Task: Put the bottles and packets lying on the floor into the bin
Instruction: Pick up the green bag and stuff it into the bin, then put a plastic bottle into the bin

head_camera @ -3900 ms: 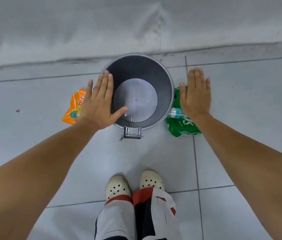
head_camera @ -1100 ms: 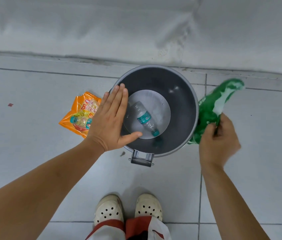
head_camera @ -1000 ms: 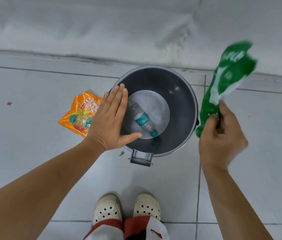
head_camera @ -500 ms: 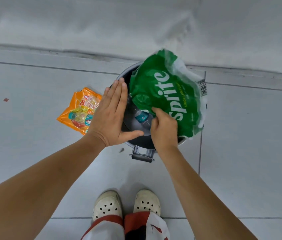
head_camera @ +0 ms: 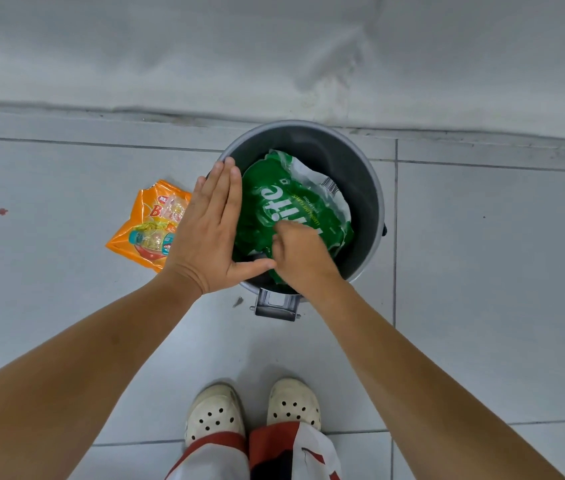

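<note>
Both forearms were bare to the bottom edge of the picture, with no sleeve, watch or ring showing on the left hand [head_camera: 210, 233] or the right hand [head_camera: 300, 252]. The feet wore cream-white clogs [head_camera: 215, 415] with round holes punched across the toes. The trousers [head_camera: 274, 452] above them were patched in white, red and black.

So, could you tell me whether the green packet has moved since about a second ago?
Yes. The green packet was held up to the right of the bin; it now lies inside the rim, with the right hand pressing on it.
</note>
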A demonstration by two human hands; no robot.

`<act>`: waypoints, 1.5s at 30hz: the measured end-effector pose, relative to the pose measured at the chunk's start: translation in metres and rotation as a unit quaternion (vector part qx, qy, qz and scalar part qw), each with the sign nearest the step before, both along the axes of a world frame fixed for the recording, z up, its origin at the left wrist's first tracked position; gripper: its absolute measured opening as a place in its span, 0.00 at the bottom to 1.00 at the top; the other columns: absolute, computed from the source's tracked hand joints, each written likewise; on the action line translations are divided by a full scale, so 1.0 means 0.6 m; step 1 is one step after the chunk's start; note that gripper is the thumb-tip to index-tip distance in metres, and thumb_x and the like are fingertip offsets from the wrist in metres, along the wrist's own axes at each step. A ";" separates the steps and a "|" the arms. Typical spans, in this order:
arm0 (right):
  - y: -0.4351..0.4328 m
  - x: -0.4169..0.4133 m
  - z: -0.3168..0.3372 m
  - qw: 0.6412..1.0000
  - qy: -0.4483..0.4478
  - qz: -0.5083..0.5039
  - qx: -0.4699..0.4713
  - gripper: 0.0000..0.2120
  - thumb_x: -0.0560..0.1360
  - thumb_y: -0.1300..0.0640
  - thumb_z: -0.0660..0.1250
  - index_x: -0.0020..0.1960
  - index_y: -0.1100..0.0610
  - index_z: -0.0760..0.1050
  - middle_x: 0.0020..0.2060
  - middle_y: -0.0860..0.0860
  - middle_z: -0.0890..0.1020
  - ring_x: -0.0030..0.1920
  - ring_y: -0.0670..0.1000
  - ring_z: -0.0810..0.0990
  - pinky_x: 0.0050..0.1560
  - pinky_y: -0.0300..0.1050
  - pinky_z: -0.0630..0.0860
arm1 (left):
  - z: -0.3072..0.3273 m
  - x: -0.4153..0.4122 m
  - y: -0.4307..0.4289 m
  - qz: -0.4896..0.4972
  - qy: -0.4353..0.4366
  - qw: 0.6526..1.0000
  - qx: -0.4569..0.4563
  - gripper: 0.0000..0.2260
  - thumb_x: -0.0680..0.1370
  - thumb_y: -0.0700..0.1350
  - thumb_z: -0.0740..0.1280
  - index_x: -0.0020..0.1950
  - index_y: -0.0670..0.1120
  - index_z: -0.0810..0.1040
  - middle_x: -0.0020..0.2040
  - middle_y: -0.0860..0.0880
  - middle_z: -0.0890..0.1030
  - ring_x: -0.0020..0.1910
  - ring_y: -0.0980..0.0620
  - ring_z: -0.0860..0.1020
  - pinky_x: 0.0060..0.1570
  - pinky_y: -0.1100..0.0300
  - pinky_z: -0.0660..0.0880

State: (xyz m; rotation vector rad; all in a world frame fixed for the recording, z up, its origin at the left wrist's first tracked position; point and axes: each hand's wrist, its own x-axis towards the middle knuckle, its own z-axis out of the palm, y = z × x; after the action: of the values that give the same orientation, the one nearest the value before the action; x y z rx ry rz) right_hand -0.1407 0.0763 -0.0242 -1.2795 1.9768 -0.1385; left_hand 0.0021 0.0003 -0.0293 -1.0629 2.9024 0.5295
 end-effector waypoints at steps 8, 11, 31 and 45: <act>0.050 -0.093 0.029 0.955 0.236 -0.007 -0.182 0.28 0.81 0.46 0.53 0.76 0.61 0.57 0.76 0.62 0.57 0.76 0.60 0.53 0.76 0.56 0.52 | -0.003 0.002 0.000 0.002 -0.009 1.000 -0.004 0.53 0.70 0.76 0.48 0.77 0.35 0.46 0.79 0.36 0.49 0.78 0.41 0.46 0.77 0.46 0.46; 0.049 -0.106 0.014 0.953 0.259 -0.026 -0.157 0.35 0.80 0.40 0.51 0.77 0.61 0.47 0.77 0.60 0.50 0.77 0.58 0.46 0.77 0.56 0.47 | -0.005 0.002 0.000 -0.001 -0.010 1.000 -0.011 0.53 0.70 0.76 0.48 0.77 0.34 0.46 0.78 0.35 0.49 0.78 0.40 0.47 0.77 0.46 0.47; 0.046 -0.112 -0.012 0.957 0.265 -0.027 -0.114 0.40 0.78 0.35 0.43 0.77 0.63 0.40 0.78 0.59 0.44 0.77 0.55 0.41 0.77 0.54 0.45 | -0.058 0.073 -0.043 0.347 0.067 0.935 0.034 0.36 0.78 0.63 0.54 0.78 0.41 0.52 0.79 0.38 0.50 0.78 0.43 0.50 0.74 0.41 0.46; 0.045 -0.111 -0.015 0.953 0.267 -0.039 -0.139 0.40 0.78 0.36 0.45 0.77 0.64 0.43 0.78 0.60 0.46 0.77 0.56 0.43 0.77 0.54 0.47 | -0.183 0.137 -0.029 0.118 -0.317 0.939 0.061 0.46 0.71 0.57 0.72 0.78 0.46 0.46 0.78 0.39 0.55 0.75 0.36 0.60 0.72 0.38 0.57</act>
State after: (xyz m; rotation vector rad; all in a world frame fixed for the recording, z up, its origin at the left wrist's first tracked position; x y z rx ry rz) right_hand -0.2070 0.1031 -0.0332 -1.5364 2.5408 -0.1222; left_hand 0.0840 -0.0169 -0.1389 -1.2790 2.1750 0.2866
